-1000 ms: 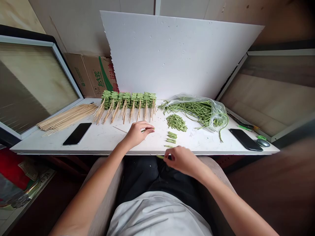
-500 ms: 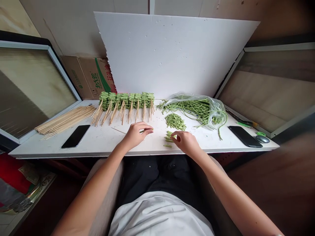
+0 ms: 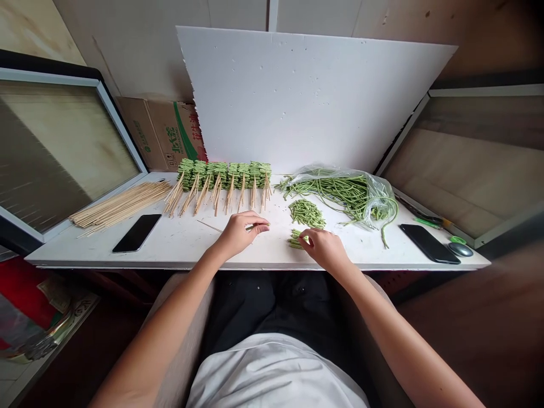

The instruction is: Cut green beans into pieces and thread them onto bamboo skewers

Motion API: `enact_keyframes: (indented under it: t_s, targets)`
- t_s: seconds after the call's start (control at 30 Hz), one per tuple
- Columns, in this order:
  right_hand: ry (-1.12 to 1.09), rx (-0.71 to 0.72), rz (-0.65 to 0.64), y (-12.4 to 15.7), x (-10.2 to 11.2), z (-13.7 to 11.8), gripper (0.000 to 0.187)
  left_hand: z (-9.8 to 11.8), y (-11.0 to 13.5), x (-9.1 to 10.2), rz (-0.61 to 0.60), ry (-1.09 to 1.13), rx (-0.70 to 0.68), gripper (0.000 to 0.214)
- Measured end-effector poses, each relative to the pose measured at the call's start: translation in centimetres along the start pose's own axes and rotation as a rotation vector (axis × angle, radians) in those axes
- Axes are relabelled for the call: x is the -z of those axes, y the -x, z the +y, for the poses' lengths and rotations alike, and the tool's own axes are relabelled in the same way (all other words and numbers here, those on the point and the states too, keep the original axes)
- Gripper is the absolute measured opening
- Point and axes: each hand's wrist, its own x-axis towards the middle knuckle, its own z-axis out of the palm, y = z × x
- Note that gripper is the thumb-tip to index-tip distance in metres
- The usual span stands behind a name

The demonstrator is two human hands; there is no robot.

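My left hand pinches a thin wooden skewer near its tip, where a short green bean piece shows at my fingertips. My right hand rests its fingertips on a small group of cut yardlong bean pieces on the white table. Just beyond lies a larger heap of cut beans. Filled skewers stand in a row along the back, their bare wooden ends pointing toward me.
Long whole beans spill from a clear plastic bag at the back right. A bundle of bare skewers lies at the left. Two black phones lie on the table, and a white foam board stands behind.
My right hand has moved from the table's front edge onto the small bean pieces. My left hand still holds the skewer in nearly the same place.
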Motion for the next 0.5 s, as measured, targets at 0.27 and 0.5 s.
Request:
enact_keyframes:
  t_s: [0.27, 0.5]
  targets:
    - [-0.448, 0.049, 0.134, -1.4, 1.8, -1.1, 0.044, -0.3, 0.2, -1.2, -0.01, 0.064, -0.007, 0.018]
    - [-0.791, 0.209, -0.008, -3.1, 3.0, -5.9, 0.036, -0.2, 0.7, -2.5, 0.038, 0.081, 0.034, 0.041]
